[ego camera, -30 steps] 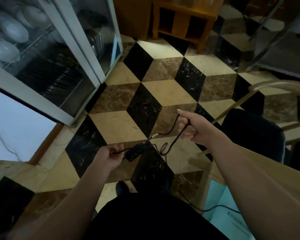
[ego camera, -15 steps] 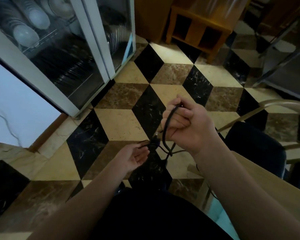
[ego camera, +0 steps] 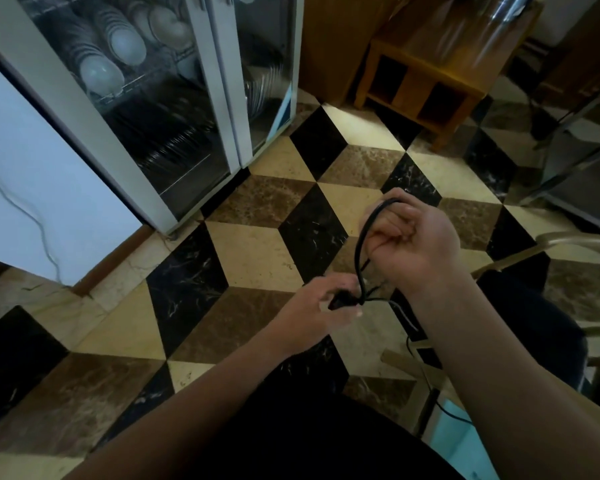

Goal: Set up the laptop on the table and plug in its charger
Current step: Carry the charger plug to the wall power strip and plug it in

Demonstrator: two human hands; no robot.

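Head view, looking down at a cube-patterned floor (ego camera: 257,251); both forearms reach forward from the 6 o'clock edge.

At 10 o'clock stands a glass-door cabinet (ego camera: 174,109) stacked with plates and bowls. A pale wire (ego camera: 32,216) trails down the white panel at 9 o'clock.

Left hand (ego camera: 321,308), just below frame centre: fingers curl around a small dark part of the charger (ego camera: 342,303), likely its power brick or a bundled end. The hand covers most of it, so shape cannot be confirmed.

Right hand (ego camera: 414,242), at 2 o'clock from the left hand and close to it: closed into a fist around the charger cable (ego camera: 362,244), which loops over the knuckles and drops to the left hand. Judgement: the loop is held raised to work out a tangle or unwind slack before plugging in.

Loose cable strands run from between the hands toward 4 o'clock and pass behind the right forearm; where they end is hidden.

At 1 o'clock, a wooden stool (ego camera: 426,84). At 3 o'clock, a dark-seated chair (ego camera: 534,306), partly cut off. The tabletop edge (ego camera: 482,403) shows faintly by the right forearm.

Laptop: not in view. No wall socket is identifiable. Cable plug end: too blurred to locate.
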